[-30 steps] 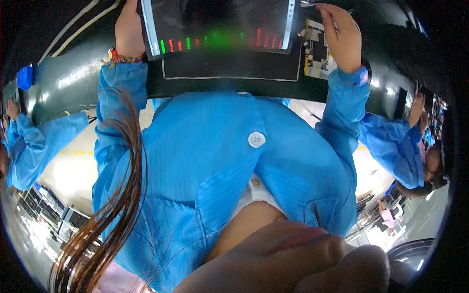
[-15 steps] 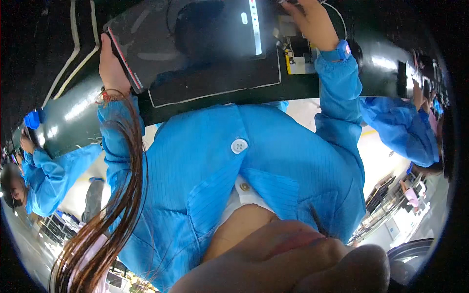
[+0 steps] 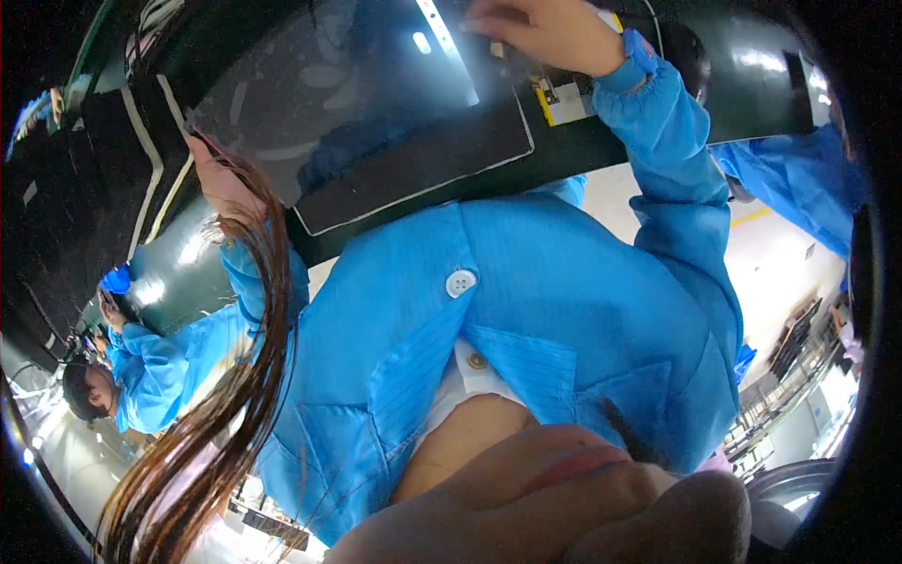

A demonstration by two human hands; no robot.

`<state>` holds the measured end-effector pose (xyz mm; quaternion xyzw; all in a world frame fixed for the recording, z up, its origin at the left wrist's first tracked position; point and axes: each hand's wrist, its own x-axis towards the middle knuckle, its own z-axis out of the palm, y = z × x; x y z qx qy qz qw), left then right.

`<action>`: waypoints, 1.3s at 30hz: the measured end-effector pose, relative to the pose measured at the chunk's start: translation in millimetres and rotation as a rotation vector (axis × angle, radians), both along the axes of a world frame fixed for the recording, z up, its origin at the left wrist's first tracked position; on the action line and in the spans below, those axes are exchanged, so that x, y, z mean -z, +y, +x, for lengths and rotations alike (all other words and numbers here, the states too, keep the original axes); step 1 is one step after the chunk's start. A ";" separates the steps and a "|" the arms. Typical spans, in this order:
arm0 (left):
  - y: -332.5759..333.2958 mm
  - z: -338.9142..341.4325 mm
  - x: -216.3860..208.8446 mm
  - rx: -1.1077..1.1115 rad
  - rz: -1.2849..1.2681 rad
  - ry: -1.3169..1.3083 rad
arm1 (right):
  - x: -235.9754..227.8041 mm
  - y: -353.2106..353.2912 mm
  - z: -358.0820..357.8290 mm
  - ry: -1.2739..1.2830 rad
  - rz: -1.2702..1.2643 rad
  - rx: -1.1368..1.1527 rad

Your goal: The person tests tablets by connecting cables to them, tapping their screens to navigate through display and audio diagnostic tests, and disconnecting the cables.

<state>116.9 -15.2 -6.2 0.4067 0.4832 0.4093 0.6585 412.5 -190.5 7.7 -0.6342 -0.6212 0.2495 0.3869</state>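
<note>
A dark, glossy flat panel (image 3: 310, 94) lies tilted over a black mat with a white outline (image 3: 423, 174). My left hand (image 3: 228, 195) grips the panel's left edge, partly covered by a strand of hair. My right hand (image 3: 559, 36) is over the panel's upper right side, fingers bent together. What those fingers hold, if anything, I cannot make out. Just below them is a small pale piece (image 3: 497, 50). Beside the right wrist sits a white and yellow part with a dark piece on it (image 3: 566, 103). The panel's far end runs out of the picture.
The dark green bench (image 3: 324, 246) runs left and right, with pale lines (image 3: 141, 160) on black matting at the left. One co-worker in blue (image 3: 155, 371) sits at the left; another blue sleeve (image 3: 794, 179) is close at the right.
My right hand has moved left, onto the panel's right side. The view has turned, and the panel and my left hand appear slightly lower at the left.
</note>
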 end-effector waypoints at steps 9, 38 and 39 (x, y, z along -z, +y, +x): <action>-2.9 -12.4 -19.1 0.010 0.016 -0.030 | -19.3 7.1 -9.8 0.088 -0.152 -0.081; 10.5 -26.6 3.5 0.090 -0.217 -0.124 | 7.3 22.9 -4.1 0.068 -0.155 -0.081; 10.0 -26.9 5.4 0.122 -0.192 -0.137 | 9.8 19.6 -3.1 0.056 -0.146 -0.057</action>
